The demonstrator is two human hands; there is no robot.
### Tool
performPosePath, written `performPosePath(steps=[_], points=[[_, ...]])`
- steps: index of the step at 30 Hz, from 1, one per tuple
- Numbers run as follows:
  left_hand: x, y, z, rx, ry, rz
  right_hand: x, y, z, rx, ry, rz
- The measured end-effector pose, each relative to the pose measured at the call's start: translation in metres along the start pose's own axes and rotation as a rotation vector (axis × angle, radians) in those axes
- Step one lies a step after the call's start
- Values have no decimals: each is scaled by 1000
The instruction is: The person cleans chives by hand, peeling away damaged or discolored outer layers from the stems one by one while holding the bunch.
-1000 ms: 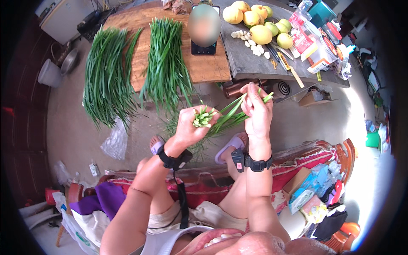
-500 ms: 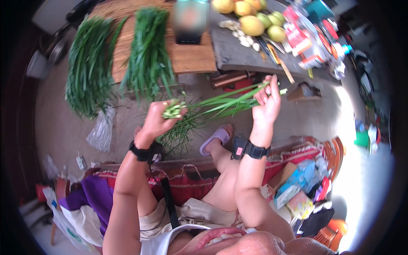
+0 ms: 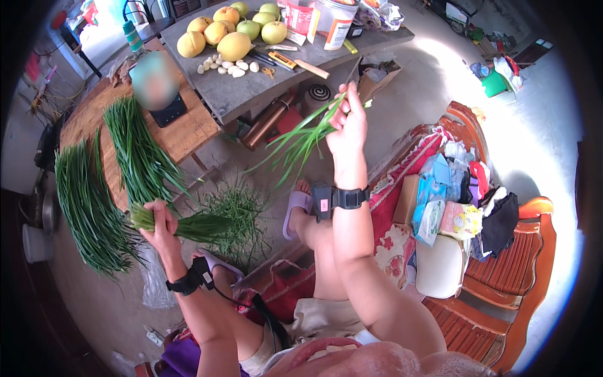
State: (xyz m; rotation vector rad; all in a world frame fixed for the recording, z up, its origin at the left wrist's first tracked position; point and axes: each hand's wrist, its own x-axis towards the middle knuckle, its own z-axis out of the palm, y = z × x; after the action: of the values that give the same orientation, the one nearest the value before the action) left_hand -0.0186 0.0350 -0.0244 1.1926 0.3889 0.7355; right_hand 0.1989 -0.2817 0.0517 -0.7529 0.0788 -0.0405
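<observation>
Two portions: thick green bundle [image 3: 202,227], left hand [image 3: 163,231]; thin green strands [image 3: 314,133], right hand [image 3: 348,131].
Left grip wraps the bundle near the wooden tabletop [image 3: 191,131]; right grip pinches the strands above the floor [image 3: 408,94]. Holding them apart seems the step; the next move calls for steady fingers.

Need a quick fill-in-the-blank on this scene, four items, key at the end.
1. The thicker bundle of stalks is gripped by the person's ____ hand.
2. The right hand holds thin strands coloured ____.
3. The table under the round fruit is coloured ____.
4. The strap on the right wrist is coloured ____.

Missing words: left; green; grey; black.
</observation>
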Motion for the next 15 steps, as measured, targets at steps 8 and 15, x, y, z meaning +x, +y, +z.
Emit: performPosePath(steps=[8,15], points=[[-27,8,52,392,-225,-146,-28,52,28,-38,-308,344],[-21,15,68,288,-294,-220,-75,101,56,-427,-478,615]])
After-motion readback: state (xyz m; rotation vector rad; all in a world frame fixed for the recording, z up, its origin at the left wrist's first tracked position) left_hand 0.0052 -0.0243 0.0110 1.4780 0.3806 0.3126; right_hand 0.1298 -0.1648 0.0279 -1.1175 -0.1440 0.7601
